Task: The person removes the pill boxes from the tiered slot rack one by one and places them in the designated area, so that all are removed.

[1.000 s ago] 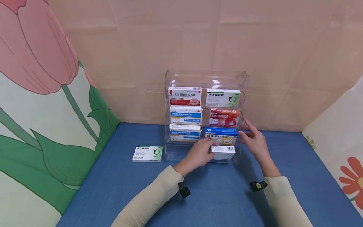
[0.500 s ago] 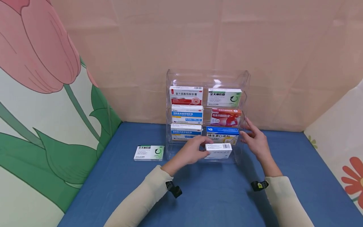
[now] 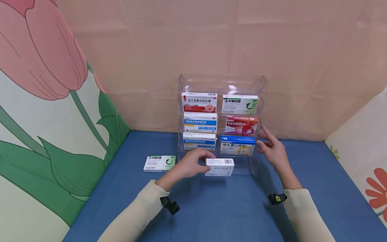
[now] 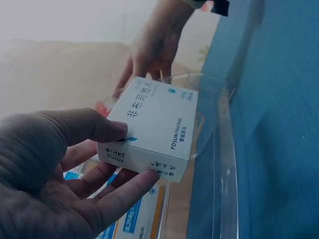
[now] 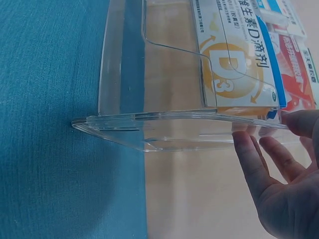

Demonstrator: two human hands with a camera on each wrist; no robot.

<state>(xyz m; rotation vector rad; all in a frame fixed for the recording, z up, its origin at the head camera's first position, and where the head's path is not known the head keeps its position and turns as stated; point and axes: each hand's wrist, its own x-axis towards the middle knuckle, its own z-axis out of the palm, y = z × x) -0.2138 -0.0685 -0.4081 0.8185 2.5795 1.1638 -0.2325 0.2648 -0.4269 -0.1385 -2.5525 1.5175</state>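
The left hand (image 3: 189, 164) pinches a white medicine box (image 3: 219, 167) by its left end, in front of the lowest tier of a clear tiered rack (image 3: 242, 164). In the left wrist view the thumb lies on the box's (image 4: 154, 117) printed face, with fingers under its end. The right hand (image 3: 274, 153) holds the rack's right side beside a blue-and-white box (image 3: 237, 145); the right wrist view shows thumb and fingers at the clear side panel (image 5: 174, 117). Above stand a red box (image 3: 241, 126), a green-and-white box (image 3: 240, 104), a red-and-white box (image 3: 199, 102) and two blue-and-white boxes (image 3: 200, 122) (image 3: 199, 141).
Another green-and-white box (image 3: 159, 163) lies flat on the blue table (image 3: 211, 215), left of the rack and close to the left forearm. A beige backdrop (image 3: 157, 67) rises behind the rack, with flower-printed panels (image 3: 75, 181) at both sides.
The left hand has moved left with the white box, from the right part of the lowest tier to in front of the rack's middle. The right hand stays at the rack's side.
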